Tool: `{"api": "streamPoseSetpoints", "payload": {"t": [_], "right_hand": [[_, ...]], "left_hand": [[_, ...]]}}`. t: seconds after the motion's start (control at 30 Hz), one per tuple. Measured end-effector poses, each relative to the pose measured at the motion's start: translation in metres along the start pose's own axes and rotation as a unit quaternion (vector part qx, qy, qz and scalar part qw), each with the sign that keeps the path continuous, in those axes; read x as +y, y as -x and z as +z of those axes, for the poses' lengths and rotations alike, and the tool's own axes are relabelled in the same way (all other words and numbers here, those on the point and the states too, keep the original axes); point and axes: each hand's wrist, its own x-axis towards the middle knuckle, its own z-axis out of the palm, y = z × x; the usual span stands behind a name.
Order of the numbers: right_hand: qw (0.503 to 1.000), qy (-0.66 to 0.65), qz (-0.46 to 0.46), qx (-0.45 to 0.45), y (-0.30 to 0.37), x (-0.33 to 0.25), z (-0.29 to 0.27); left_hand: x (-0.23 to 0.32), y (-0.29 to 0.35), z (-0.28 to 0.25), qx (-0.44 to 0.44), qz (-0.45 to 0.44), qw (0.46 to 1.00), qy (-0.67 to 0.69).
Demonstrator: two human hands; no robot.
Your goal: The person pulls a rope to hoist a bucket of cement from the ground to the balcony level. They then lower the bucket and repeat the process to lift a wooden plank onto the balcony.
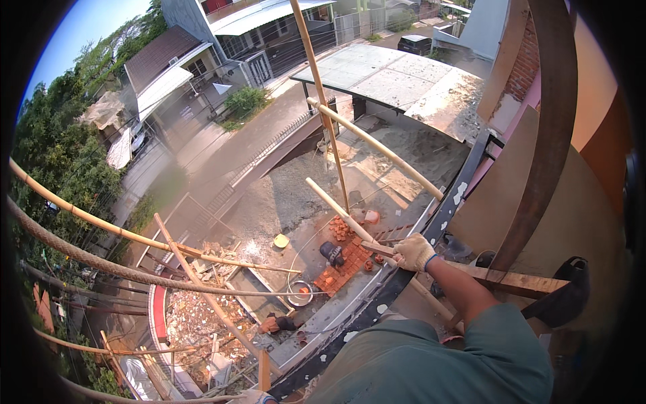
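Observation:
My right hand (414, 253), in a pale knitted glove, is closed around a wooden beam (511, 277) beside a dark metal edge. The beam's narrower end sticks out left of my fingers, where a bamboo pole (336, 210) slants past it. At the bottom edge of the view, only a small part of my gloved left hand (256, 396) shows. A rope (168, 400) runs up to that glove, and a short upright wooden piece (264, 370) stands just above it. The left fingers are mostly cut off, so their grip is hidden.
Far below lie orange bricks (344, 268), a round basin (300, 293), a yellow container (281, 240) and rubble (195, 316). Bamboo poles (121, 229) and a thick rope (101, 259) cross the left side. A curved brown band (548, 135) rises at right. The dark ledge (367, 326) borders the drop.

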Motion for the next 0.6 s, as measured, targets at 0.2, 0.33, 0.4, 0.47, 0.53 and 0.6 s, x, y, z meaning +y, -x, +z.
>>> {"api": "streamPoseSetpoints", "payload": {"t": [0.2,0.33,0.4,0.47,0.53,0.6], "right_hand": [[0.986,0.03,0.133,0.101,-0.015,0.04,0.008],[0.985,0.021,0.148,0.09,-0.022,0.032,0.001],[0.985,0.026,0.144,0.087,-0.025,0.032,0.002],[0.985,0.031,0.15,0.084,-0.019,0.041,0.008],[0.985,0.027,0.151,0.078,-0.022,0.039,0.01],[0.985,0.023,0.141,0.096,-0.018,0.042,0.013]], "left_hand": [[0.0,-0.022,0.066,0.041,-0.1,0.992,-0.062],[0.009,-0.021,0.024,-0.127,-0.112,0.983,-0.075],[-0.005,-0.023,0.032,-0.139,-0.087,0.983,-0.084],[0.022,-0.005,-0.019,-0.142,-0.127,0.98,-0.061],[0.011,-0.016,0.002,-0.132,-0.135,0.981,-0.049],[0.017,-0.012,-0.004,-0.097,-0.171,0.98,-0.026]]}}
